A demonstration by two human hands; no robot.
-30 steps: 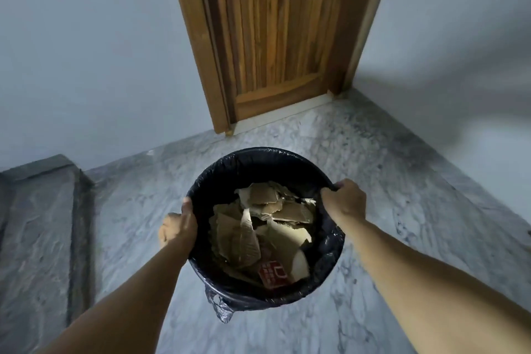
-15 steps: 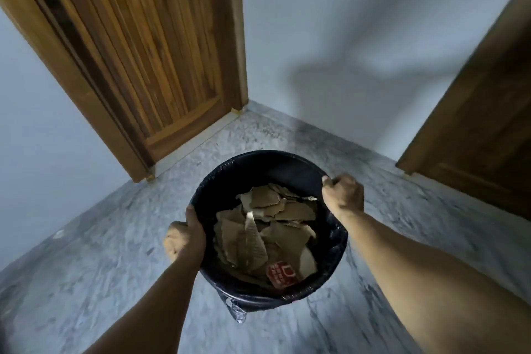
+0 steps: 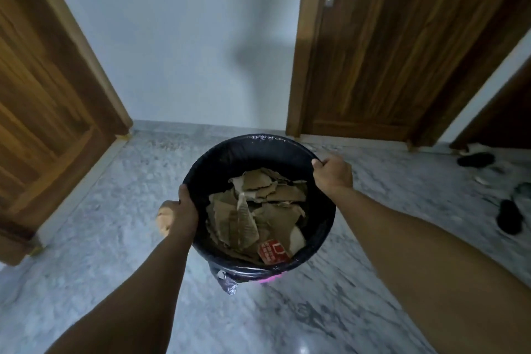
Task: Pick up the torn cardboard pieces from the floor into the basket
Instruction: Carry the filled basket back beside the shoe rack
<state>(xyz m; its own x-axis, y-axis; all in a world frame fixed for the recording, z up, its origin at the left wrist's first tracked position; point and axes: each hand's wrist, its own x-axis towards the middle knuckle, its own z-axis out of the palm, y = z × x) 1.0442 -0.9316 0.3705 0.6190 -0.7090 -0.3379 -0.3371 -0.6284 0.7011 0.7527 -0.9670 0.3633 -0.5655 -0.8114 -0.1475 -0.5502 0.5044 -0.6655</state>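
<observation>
Left hand (image 3: 179,214) and right hand (image 3: 333,174) each clench opposite rims of the black-lined basket (image 3: 250,149), which holds torn cardboard pieces (image 3: 258,210).

— What are you getting for light in this hallway?

— Dim and cool. You have a soft, broad shadow on the white wall (image 3: 184,37) ahead, so the source sits behind you; there is one small bright glint on the marble floor (image 3: 303,349) at the bottom edge.

— Is your picture sharp?

— Only partly. Your torn cardboard pieces (image 3: 258,210) inside the black liner (image 3: 253,149) read fairly clearly, but the dark slippers (image 3: 508,215) at the right are smeared, and the floor's veining looks soft.

— Any distortion?

— Yes, your wide lens bends the left door (image 3: 48,95) and the right door (image 3: 388,52) outward, so they lean away from the centre, and your forearms stretch large at the lower corners.
</observation>
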